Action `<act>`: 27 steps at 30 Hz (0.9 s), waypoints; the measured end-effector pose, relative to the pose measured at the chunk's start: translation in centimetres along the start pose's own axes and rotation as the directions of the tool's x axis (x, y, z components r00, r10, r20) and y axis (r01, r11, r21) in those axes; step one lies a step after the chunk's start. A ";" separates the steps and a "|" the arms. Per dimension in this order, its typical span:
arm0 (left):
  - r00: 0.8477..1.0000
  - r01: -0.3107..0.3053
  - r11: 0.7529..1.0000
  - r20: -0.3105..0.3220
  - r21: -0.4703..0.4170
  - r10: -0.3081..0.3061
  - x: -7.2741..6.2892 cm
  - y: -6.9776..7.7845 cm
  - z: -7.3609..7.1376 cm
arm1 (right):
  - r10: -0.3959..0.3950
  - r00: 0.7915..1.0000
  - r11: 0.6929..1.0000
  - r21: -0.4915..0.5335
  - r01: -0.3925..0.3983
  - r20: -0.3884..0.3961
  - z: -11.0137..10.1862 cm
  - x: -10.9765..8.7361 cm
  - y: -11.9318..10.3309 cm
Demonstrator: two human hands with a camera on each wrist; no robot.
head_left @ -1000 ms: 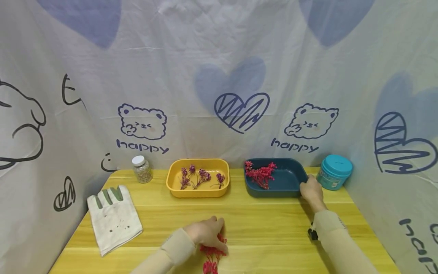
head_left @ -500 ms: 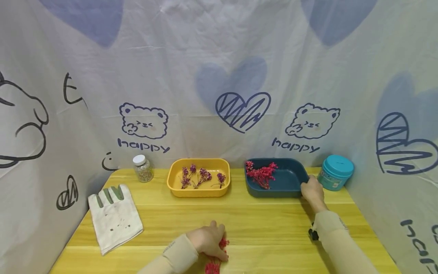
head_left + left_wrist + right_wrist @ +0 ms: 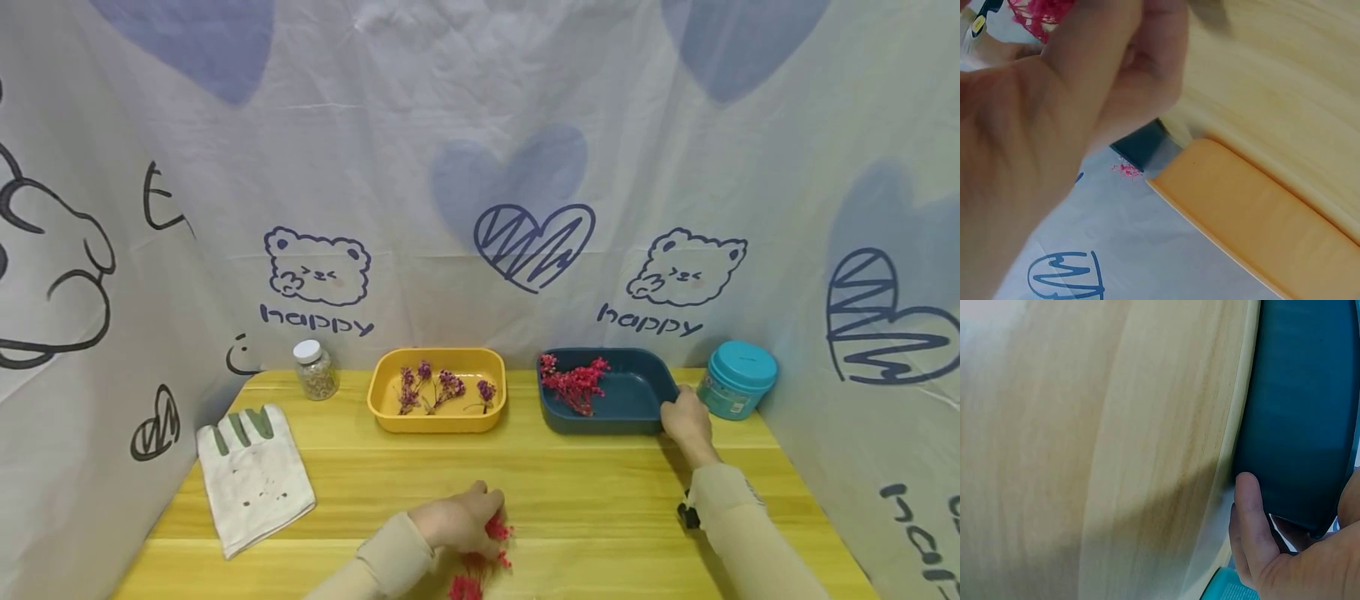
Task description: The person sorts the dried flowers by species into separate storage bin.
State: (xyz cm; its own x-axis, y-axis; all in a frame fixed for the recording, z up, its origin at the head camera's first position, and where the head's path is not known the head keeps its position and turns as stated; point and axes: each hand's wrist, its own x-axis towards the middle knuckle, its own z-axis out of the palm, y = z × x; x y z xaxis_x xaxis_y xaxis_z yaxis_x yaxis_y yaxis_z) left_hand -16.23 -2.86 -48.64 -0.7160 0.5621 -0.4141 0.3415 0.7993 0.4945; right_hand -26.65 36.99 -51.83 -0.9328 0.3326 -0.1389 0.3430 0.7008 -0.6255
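My left hand [image 3: 459,523] is low over the middle of the table, fingers bent and pinching a sprig of red dried flowers [image 3: 497,528]. More red blooms [image 3: 467,587] show below it at the bottom edge. In the left wrist view the fingertips are partly hidden, with red petals [image 3: 1041,14] beyond them. My right hand [image 3: 686,419] grips the right end of a dark blue tray [image 3: 607,423], its digits on either side of the wall in the right wrist view. Red dried flowers [image 3: 576,385] lie in that tray's left half.
A yellow tray [image 3: 437,423] with several purple dried flower sprigs [image 3: 450,385] stands left of the blue one. At the far right is a turquoise lidded tub [image 3: 738,379]. A white-capped jar [image 3: 317,372] and a white cloth [image 3: 257,483] are on the left.
My left hand has shifted slightly to the right, and the red blooms by its fingers have moved with it. The right hand stays at the blue tray's end.
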 end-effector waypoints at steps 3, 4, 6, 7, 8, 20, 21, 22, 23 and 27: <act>0.999 -0.050 0.998 -0.018 -0.046 0.049 0.1 -0.1 -0.4 | 0.005 1.000 1.000 -0.002 -0.005 0.006 0.0 0.0 0.0; 0.998 -0.063 0.996 -0.020 -0.059 0.062 0.2 -0.1 -0.5 | 0.008 1.000 1.000 -0.003 -0.008 0.007 0.0 0.0 0.0; 0.996 -0.084 0.994 -0.024 -0.074 0.083 0.2 -0.1 -0.9 | 0.011 1.000 1.000 -0.003 -0.011 0.009 0.0 0.0 -0.1; 0.995 -0.100 0.992 -0.028 -0.078 0.098 0.3 -0.1 -1.0 | 0.013 1.000 1.000 -0.002 -0.013 0.010 0.0 0.0 -0.1; 0.993 -0.118 0.990 -0.034 -0.077 0.116 0.4 -0.1 -1.2 | 0.015 1.000 1.000 -0.002 -0.015 0.010 0.0 0.0 -0.1; 0.959 -0.268 0.939 -0.156 -0.217 0.237 1.5 -0.2 -4.1 | 0.016 1.000 1.000 0.001 -0.016 0.010 0.0 0.0 -0.1; 0.953 -0.281 0.935 -0.173 -0.214 0.247 1.7 -0.2 -4.4 | 0.016 1.000 1.000 0.002 -0.016 0.010 0.0 0.0 0.0; 0.950 -0.288 0.931 -0.188 -0.222 0.249 1.8 -0.1 -4.8 | 0.017 1.000 1.000 0.003 -0.017 0.011 0.0 0.0 0.0; 0.946 -0.295 0.928 -0.204 -0.227 0.251 1.9 0.0 -5.1 | 0.017 1.000 1.000 0.005 -0.017 0.013 0.0 0.0 0.0; 0.935 -0.316 0.903 -0.259 -0.290 0.244 2.6 0.3 -6.0 | 0.010 1.000 1.000 0.013 -0.010 0.013 0.0 0.1 0.1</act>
State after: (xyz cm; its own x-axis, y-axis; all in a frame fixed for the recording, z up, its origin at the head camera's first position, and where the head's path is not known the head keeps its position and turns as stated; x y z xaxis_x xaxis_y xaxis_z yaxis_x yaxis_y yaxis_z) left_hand -21.61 -2.47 -44.96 -0.7434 0.6653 -0.0686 0.3585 0.4829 0.7990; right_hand -26.68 37.09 -51.88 -0.9308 0.3309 -0.1552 0.3507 0.6891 -0.6341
